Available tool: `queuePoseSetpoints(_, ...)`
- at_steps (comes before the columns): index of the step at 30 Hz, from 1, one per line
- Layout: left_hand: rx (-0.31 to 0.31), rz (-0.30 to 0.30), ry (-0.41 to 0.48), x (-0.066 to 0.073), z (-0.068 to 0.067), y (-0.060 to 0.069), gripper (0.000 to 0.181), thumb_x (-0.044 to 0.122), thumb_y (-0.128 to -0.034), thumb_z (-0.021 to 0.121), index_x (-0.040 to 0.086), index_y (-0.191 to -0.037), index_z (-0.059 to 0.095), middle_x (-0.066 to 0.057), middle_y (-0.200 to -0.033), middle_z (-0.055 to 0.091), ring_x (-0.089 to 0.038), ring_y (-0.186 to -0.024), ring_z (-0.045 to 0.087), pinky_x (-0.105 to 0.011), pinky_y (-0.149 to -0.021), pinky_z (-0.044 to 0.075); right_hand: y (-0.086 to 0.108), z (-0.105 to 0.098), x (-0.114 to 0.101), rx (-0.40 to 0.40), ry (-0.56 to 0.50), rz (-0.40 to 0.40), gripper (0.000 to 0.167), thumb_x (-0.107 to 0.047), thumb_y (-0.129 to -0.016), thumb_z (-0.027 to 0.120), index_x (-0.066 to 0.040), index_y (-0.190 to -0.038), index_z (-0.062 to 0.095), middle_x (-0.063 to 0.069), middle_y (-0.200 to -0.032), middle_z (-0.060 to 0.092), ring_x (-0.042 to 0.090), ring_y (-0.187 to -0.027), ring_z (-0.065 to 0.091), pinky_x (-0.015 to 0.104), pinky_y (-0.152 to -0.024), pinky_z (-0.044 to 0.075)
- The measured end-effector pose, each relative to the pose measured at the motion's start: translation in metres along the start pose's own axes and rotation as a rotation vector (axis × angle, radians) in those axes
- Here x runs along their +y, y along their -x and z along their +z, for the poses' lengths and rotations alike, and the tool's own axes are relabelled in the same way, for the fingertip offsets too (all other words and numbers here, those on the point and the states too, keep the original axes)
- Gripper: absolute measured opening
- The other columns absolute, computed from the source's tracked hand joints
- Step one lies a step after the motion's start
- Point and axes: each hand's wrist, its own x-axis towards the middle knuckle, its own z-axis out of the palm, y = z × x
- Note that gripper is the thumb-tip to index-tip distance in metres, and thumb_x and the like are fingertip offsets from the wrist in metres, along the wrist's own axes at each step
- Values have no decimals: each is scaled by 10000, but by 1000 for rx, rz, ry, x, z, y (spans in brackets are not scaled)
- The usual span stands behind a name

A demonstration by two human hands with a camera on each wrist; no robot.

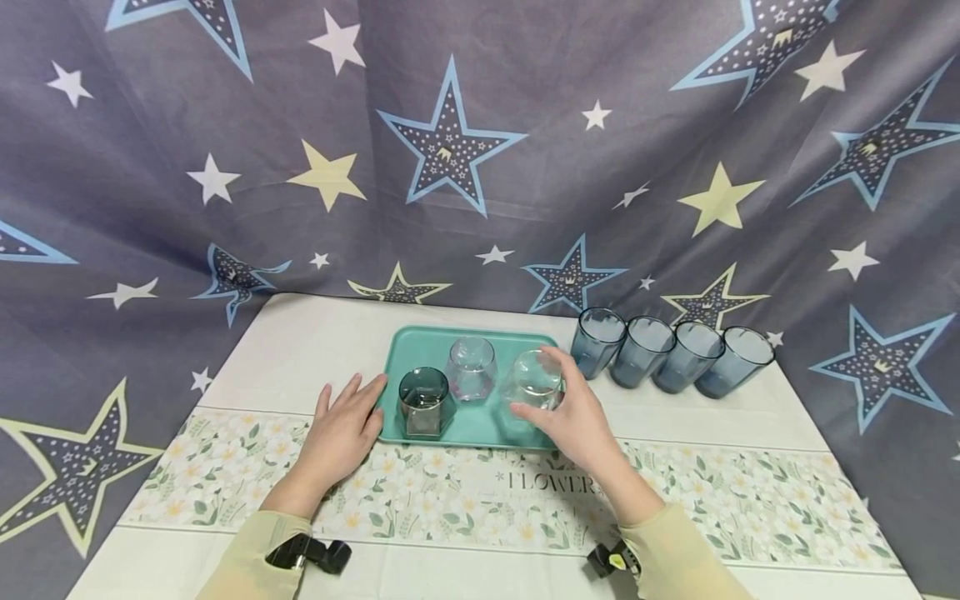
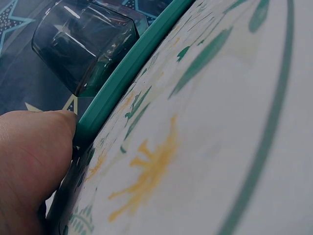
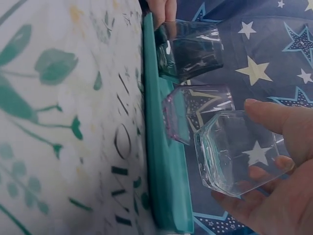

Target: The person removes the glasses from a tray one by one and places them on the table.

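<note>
My right hand (image 1: 581, 417) holds a clear glass (image 1: 534, 379) between thumb and fingers over the right part of a teal tray (image 1: 480, 433). In the right wrist view, this clear glass (image 3: 234, 156) appears raised off the tray. A pinkish clear glass (image 1: 471, 371) stands at the tray's middle, towards the back. The dark grey glass (image 1: 423, 396) is upright at the front left of the tray. My left hand (image 1: 341, 437) rests at the tray's left edge, fingers extended, with its thumb touching the rim in the left wrist view.
Several tall blue glasses (image 1: 651, 346) stand in a row on the table, right of the tray. A white cloth with a floral band (image 1: 420, 500) covers the table. Behind it hangs a grey-blue star-patterned curtain (image 1: 480, 242).
</note>
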Motion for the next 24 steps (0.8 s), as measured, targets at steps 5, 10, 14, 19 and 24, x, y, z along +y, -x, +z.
queuePoseSetpoints(5,12,1,1,2,-2,1,569,200,-1160,526,49,-1699,429,-141,-1697,485,-435,-1637,293,-709,-1318,26,0,-11,2,16,-47,-19,990,-264,-880,980,-204,-1681,400,76,-1597,549,353,-1459,540,609,-1172,496)
queuePoseSetpoints(10,18,3,6,5,-3,2,562,188,-1157,529,50,-1694,440,-141,-1691,495,-441,-1630,308,-717,-1314,42,-2,-22,4,44,-54,-37,1009,-237,-855,996,-188,-1677,411,122,-1578,565,390,-1398,585,614,-1147,511)
queuePoseSetpoints(14,18,5,5,6,-4,2,556,191,-1162,519,51,-1694,441,-143,-1689,498,-444,-1628,312,-722,-1311,50,-3,-31,6,59,-53,-19,1006,-244,-873,985,-171,-1688,399,138,-1582,550,402,-1413,570,619,-1169,492)
queuePoseSetpoints(19,19,5,8,4,-2,1,559,191,-1159,525,44,-1691,442,-149,-1689,496,-446,-1628,309,-718,-1313,43,-3,-41,8,88,-83,-19,993,-209,-877,980,-153,-1683,403,168,-1560,546,406,-1402,570,599,-1177,494)
queuePoseSetpoints(24,21,4,7,4,-1,1,564,197,-1156,528,42,-1691,442,-150,-1690,494,-445,-1630,305,-715,-1314,41,-3,-48,12,114,-90,-38,972,-194,-875,980,-171,-1667,418,199,-1511,589,419,-1338,611,575,-1125,529)
